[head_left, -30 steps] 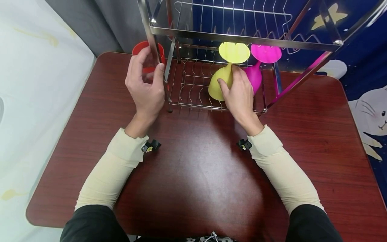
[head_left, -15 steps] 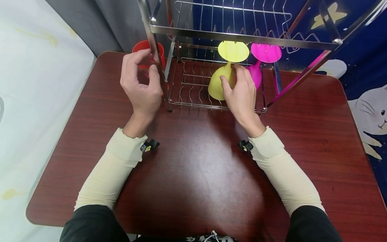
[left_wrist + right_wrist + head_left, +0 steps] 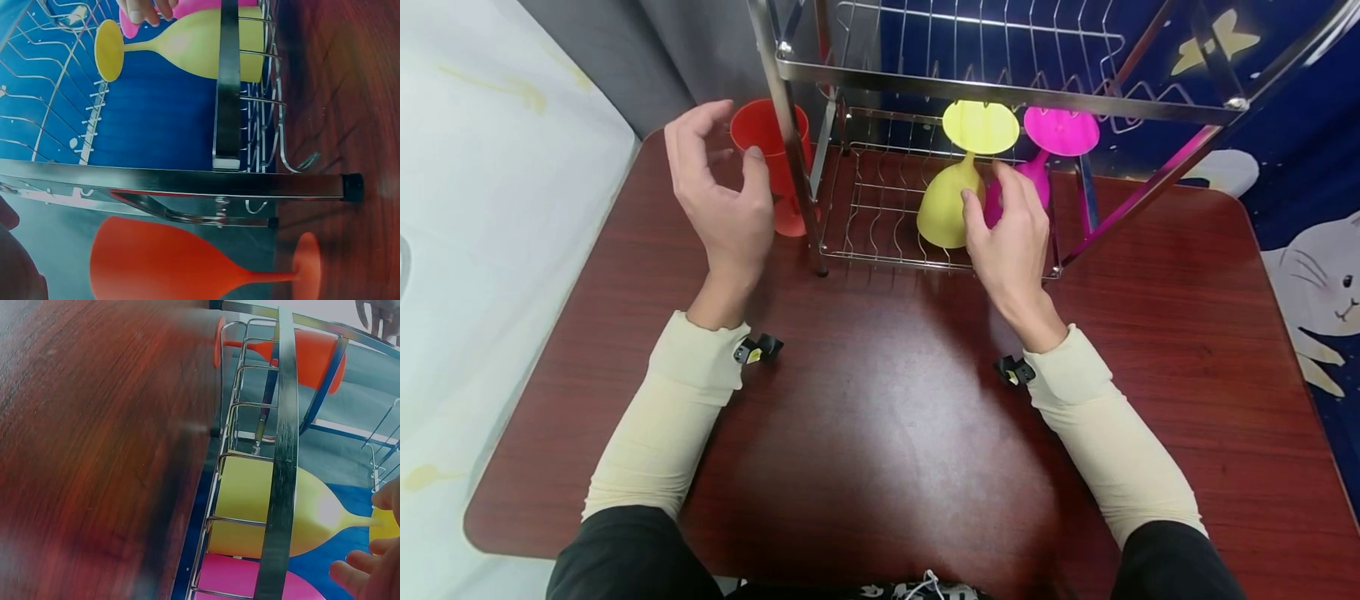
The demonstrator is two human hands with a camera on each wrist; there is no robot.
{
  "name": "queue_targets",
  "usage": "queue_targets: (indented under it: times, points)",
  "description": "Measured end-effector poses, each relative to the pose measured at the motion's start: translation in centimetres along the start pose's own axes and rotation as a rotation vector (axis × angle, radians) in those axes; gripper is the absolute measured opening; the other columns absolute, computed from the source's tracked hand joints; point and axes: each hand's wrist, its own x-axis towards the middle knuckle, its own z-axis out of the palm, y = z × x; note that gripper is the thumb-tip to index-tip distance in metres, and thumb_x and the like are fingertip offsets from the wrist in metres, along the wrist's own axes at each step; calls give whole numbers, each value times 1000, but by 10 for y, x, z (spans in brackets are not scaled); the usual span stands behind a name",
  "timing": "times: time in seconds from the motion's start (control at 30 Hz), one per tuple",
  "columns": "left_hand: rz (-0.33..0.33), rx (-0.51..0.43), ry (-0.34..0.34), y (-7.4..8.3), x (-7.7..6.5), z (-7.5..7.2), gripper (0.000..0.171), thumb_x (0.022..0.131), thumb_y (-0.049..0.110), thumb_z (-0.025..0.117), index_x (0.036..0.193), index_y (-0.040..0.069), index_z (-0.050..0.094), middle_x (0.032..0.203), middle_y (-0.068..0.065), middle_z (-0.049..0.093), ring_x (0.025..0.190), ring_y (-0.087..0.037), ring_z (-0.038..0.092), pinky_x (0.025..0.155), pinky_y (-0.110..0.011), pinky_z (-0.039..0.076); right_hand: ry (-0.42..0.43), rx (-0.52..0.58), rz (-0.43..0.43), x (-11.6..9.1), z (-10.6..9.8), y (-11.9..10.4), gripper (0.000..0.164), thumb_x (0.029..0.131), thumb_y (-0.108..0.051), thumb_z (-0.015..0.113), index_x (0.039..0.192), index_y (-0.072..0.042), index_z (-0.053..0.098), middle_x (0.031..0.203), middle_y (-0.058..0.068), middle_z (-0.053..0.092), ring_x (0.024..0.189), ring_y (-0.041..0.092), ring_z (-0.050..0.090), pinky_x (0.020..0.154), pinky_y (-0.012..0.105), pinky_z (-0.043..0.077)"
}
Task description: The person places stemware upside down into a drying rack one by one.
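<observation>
A yellow wine goblet (image 3: 946, 208) stands upside down on the lower tier of the wire dish rack (image 3: 1000, 91), foot uppermost. Just right of its bowl hovers my right hand (image 3: 1015, 237), thumb and fingers apart and holding nothing. Behind that hand a magenta goblet (image 3: 1062, 132) is also inverted, its bowl partly hidden. On the table outside the rack's left post, a red goblet (image 3: 781, 175) stands upright. My left hand (image 3: 722, 200) is beside it on the left, fingers loosely curved around air. The right wrist view has right-hand fingers (image 3: 375, 569) near the yellow stem.
The rack's upper tier (image 3: 970, 21) overhangs the goblets, and its metal left post (image 3: 786, 108) separates the red goblet from the lower tier. Beneath is a dark red wooden table (image 3: 880, 417). A grey curtain (image 3: 700, 50) hangs close behind the red goblet.
My left hand has drawn left, away from the red goblet and rack post. My right hand has come off the yellow goblet and shifted right. The goblets stay put.
</observation>
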Motion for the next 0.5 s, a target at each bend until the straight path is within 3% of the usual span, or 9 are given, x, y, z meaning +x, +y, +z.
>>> queue_targets:
  times: [0.3, 0.5]
  points:
    - [-113, 30, -45, 20, -4, -3, 49, 80, 4, 59, 127, -5, 53, 125, -13, 56, 113, -8, 49, 91, -30, 47, 85, 96, -37, -5, -7, -3, 41, 92, -28, 65, 124, -2, 64, 122, 12, 64, 110, 20, 59, 93, 31, 50]
    - [-255, 34, -119, 10, -4, -4, 59, 82, 7, 62, 138, 0, 44, 137, -5, 49, 125, -5, 42, 98, -29, 43, 173, 160, -116, -8, -12, -4, 36, 90, -22, 67, 119, -1, 67, 117, 13, 66, 108, 20, 61, 90, 34, 52]
